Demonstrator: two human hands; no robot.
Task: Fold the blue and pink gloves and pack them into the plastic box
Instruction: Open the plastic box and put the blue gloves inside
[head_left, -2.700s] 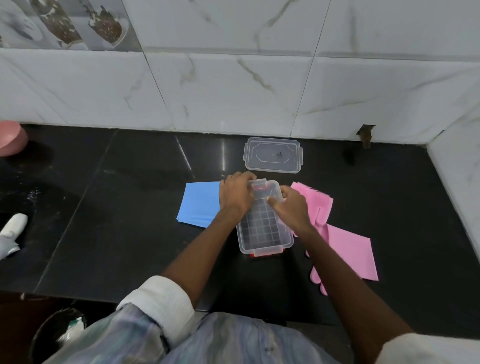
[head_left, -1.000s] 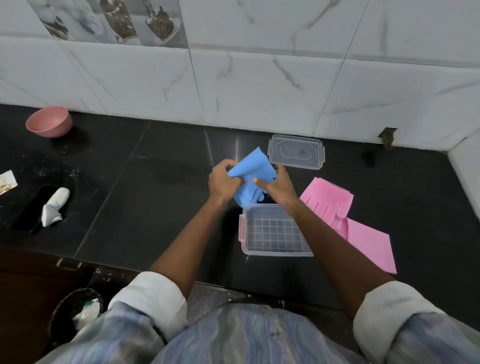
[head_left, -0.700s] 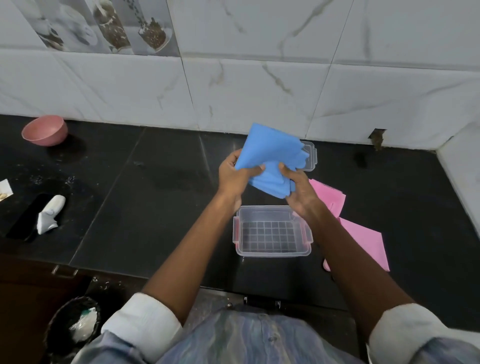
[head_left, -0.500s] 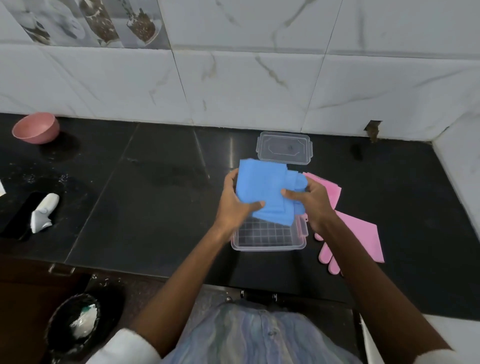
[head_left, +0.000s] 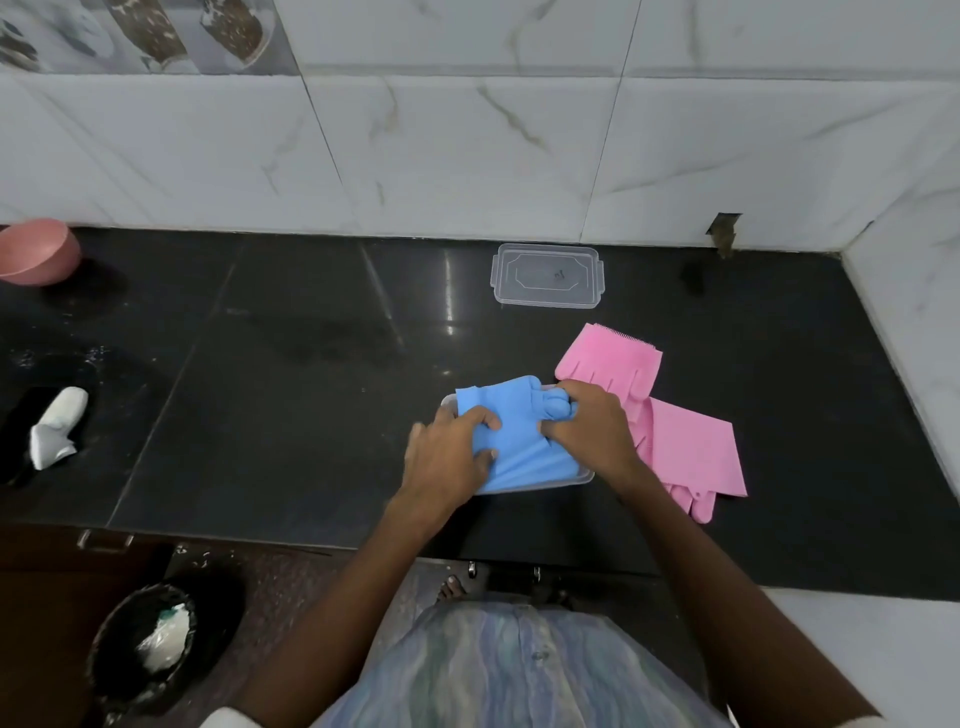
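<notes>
Fingers (head_left: 480, 415) of both hands pinch the blue glove (head_left: 519, 441) over the box (head_left: 584, 477); better tuck its loose edges inside evenly.

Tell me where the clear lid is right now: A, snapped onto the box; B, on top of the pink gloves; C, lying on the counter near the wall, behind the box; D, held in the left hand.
C: the clear lid lies flat on the black counter close to the tiled wall, apart from the plastic box, where both hands press in the blue gloves.
</notes>
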